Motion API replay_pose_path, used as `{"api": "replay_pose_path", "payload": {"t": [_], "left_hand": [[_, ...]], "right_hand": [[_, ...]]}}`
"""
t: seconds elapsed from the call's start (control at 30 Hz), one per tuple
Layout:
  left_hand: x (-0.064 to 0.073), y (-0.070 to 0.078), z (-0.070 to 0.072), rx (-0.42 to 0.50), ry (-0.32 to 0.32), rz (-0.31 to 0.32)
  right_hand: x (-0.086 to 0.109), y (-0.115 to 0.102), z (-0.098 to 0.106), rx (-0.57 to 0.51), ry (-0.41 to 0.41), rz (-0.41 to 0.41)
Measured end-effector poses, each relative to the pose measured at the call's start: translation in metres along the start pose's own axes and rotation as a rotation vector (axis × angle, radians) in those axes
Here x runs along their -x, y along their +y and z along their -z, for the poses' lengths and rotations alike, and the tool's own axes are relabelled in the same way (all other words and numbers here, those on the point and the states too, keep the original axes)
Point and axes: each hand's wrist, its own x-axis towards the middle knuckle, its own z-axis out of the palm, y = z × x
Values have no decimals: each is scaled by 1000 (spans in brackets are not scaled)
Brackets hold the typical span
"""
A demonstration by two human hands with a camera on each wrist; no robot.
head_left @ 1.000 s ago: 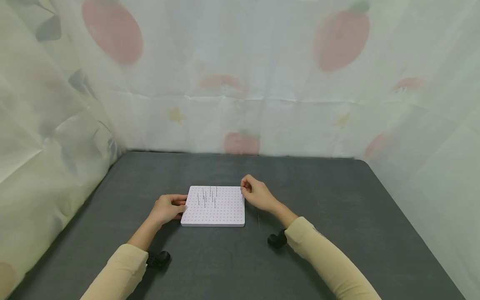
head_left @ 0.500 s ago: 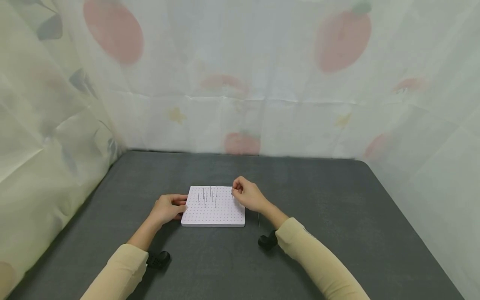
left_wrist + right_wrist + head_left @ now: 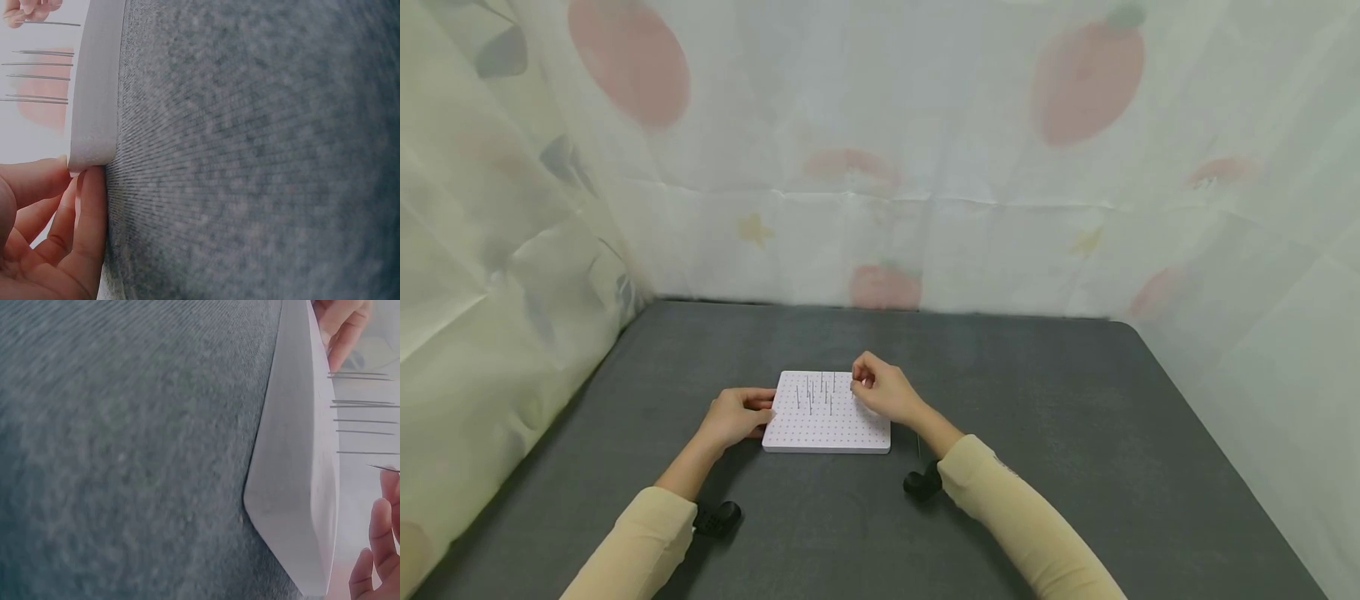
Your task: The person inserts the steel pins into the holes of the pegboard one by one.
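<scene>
A white board with a grid of small holes lies on the dark table. Several thin metal needles stand upright in its back left part. My left hand grips the board's left edge, thumb on top and fingers against the side, as the left wrist view shows. Over the back right part of the board, my right hand pinches another thin metal needle between thumb and forefinger. In the right wrist view its pointed tip sticks out just above the board, close to the standing needles.
One more thin needle lies on the grey table to the right of the board, partly hidden by the right wrist. A patterned curtain hangs behind the table and along both sides.
My right hand has moved left from the board's right edge to above its surface, closer to the standing needles, carrying the needle. The left hand and the board have stayed put.
</scene>
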Motion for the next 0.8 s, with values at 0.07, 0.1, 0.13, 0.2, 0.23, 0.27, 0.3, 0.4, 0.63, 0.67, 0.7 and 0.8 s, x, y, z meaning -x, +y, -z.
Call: {"api": "replay_pose_path", "payload": {"t": [0.07,0.1,0.13,0.2,0.23,0.27,0.3,0.4,0.63,0.67,0.7,0.8], "left_hand": [[0,0,0,3,-2,-1],[0,0,0,4,-3,0],[0,0,0,4,-4,0],[0,0,0,4,-6,0],[0,0,0,3,-6,1],[0,0,0,3,-5,3],[0,0,0,4,-3,6],[0,1,1,5,0,9],[0,1,0,-7,5,10],[0,0,0,-9,5,9],[0,0,-1,-9,6,9],[0,0,-1,-12,6,6]], "right_hand": [[-1,-1,-2,6,9,10],[-2,-1,-3,16,16,22],[-2,-1,-4,26,24,34],[-3,-1,-6,51,43,54],[-4,0,-8,69,52,66],[-5,0,-9,87,60,77],[-5,0,-10,107,67,87],[-6,-1,-12,174,73,96],[-8,-4,-16,287,68,68],[-8,-4,-16,290,68,65],[-8,-5,-15,290,70,64],[-8,-6,-15,289,67,59]]}}
